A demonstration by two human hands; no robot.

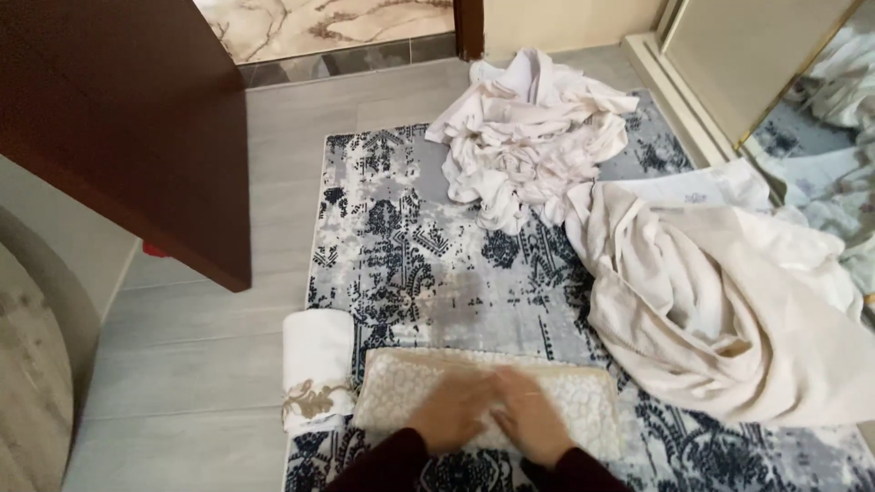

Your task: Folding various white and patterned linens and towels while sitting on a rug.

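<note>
On the patterned rug (410,246), near its front edge, lies a folded cream cloth with a pebbled print (583,401), and both hands rest on top of it. Going left to right: a small folded white cloth with gold embroidery (314,369) sits just beside the folded piece, on the rug's left edge. The left hand (453,410) lies flat, fingers stretched and close together, pressing the fabric; the right hand (529,421) lies the same way, touching the left, gripping nothing. The cloth looks soft, light and limp, likely to sag if lifted by one corner, so it is best taken at both short ends. Farther right sprawl a crumpled white heap (524,137) and a loose beige sheet (729,310).
</note>
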